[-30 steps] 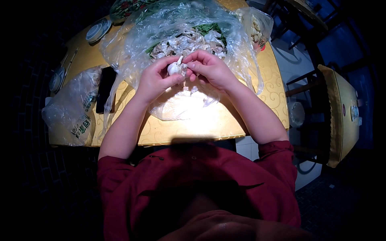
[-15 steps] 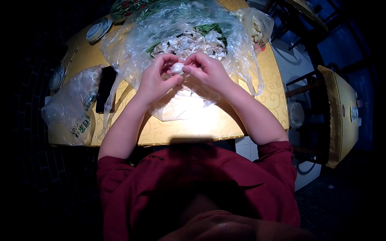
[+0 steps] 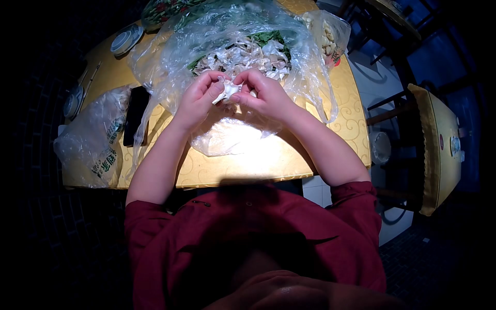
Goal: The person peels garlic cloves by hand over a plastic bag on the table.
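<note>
Head view, as I see it over the person's shoulder.
Item: left hand (image 3: 196, 101), thumb and fingers pinched on the near and left side of the garlic (image 3: 231, 90).
Item: right hand (image 3: 266, 94), close beside the left, thumb and fingertips gripping the garlic from the other side; a small pale piece shows at its fingers, whether loose or attached I cannot tell.
Item: the garlic, white, papery, held between both hands above the near edge of the heap.
Item: heap of garlic skins (image 3: 253, 56), pale and dry, just beyond the fingers, with green leaves (image 3: 268, 37) at its far side.
Item: large clear plastic bag (image 3: 173, 54), crumpled, spread open around the heap.
Item: bag of pale cloves (image 3: 329, 39), at the table's far right.
Item: printed plastic bag (image 3: 93, 137), green characters, on the left; beside it, a flat black object (image 3: 136, 116).
Item: stacked dishes (image 3: 123, 41), far left.
Item: table (image 3: 351, 121) under a patterned yellow cloth, brightly lit before the person.
</note>
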A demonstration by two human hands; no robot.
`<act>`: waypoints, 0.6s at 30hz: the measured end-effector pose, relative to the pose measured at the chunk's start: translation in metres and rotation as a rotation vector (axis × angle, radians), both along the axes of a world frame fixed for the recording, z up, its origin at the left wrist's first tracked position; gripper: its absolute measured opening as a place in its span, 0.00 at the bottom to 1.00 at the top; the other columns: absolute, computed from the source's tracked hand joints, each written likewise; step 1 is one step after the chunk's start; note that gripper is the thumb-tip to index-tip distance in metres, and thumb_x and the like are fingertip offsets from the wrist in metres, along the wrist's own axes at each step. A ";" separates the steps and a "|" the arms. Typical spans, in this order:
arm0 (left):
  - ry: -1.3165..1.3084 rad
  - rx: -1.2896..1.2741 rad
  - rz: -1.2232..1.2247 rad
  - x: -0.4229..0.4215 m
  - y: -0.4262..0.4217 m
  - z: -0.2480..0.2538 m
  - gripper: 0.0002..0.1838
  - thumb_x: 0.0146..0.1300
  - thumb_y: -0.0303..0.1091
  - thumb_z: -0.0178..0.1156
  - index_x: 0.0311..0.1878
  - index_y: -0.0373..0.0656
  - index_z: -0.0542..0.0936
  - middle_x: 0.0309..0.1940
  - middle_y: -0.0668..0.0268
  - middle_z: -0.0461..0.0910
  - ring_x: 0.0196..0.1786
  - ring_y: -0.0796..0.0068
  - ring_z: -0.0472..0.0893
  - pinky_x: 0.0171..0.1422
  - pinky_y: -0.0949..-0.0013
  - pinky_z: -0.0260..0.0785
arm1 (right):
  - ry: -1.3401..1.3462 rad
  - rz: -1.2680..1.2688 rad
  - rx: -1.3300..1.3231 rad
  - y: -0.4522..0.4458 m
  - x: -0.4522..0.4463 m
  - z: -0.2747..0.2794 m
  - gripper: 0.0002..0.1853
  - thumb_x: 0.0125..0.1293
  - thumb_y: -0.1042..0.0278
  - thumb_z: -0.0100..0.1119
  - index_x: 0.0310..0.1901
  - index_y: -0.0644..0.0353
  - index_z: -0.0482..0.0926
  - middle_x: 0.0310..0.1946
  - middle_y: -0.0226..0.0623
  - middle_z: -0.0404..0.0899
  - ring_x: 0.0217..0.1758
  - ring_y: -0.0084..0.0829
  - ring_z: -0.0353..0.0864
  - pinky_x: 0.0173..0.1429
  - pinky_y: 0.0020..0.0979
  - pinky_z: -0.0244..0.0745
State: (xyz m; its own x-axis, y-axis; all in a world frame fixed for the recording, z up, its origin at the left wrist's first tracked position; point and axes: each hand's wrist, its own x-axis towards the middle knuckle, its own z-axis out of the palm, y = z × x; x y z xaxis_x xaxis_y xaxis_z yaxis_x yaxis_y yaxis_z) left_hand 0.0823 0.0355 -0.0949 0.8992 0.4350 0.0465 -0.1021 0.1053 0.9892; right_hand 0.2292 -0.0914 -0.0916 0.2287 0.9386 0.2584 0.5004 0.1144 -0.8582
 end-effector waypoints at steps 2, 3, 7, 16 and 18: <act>0.035 0.060 0.047 -0.002 -0.006 0.003 0.11 0.66 0.37 0.49 0.47 0.43 0.70 0.38 0.71 0.71 0.37 0.84 0.70 0.40 0.80 0.64 | -0.077 -0.023 -0.036 -0.002 -0.003 0.004 0.18 0.57 0.57 0.62 0.40 0.62 0.71 0.23 0.29 0.70 0.25 0.20 0.69 0.31 0.23 0.66; 0.041 0.145 0.084 -0.002 -0.008 0.002 0.11 0.67 0.38 0.48 0.47 0.43 0.70 0.38 0.71 0.71 0.37 0.84 0.70 0.41 0.80 0.64 | -0.091 -0.011 -0.041 -0.001 -0.003 0.002 0.20 0.56 0.54 0.61 0.40 0.61 0.70 0.23 0.32 0.71 0.25 0.25 0.70 0.31 0.26 0.67; -0.027 0.243 0.121 0.001 -0.006 -0.011 0.16 0.68 0.44 0.44 0.45 0.41 0.71 0.37 0.70 0.72 0.38 0.84 0.71 0.41 0.79 0.65 | -0.119 -0.009 -0.054 0.000 -0.008 -0.001 0.24 0.54 0.46 0.60 0.40 0.59 0.68 0.25 0.39 0.75 0.28 0.39 0.77 0.33 0.35 0.70; -0.006 0.413 -0.081 0.001 -0.009 -0.010 0.45 0.51 0.75 0.40 0.53 0.38 0.64 0.34 0.66 0.71 0.35 0.78 0.72 0.39 0.75 0.66 | -0.005 -0.107 -0.009 0.003 -0.004 -0.004 0.23 0.51 0.50 0.64 0.37 0.61 0.69 0.21 0.32 0.71 0.24 0.27 0.72 0.30 0.28 0.68; -0.009 0.530 0.092 0.002 -0.012 -0.010 0.44 0.51 0.75 0.40 0.50 0.38 0.65 0.33 0.65 0.71 0.34 0.78 0.72 0.39 0.75 0.66 | -0.039 -0.079 -0.008 0.004 -0.008 -0.008 0.22 0.51 0.51 0.64 0.36 0.61 0.69 0.22 0.33 0.71 0.24 0.29 0.72 0.30 0.29 0.68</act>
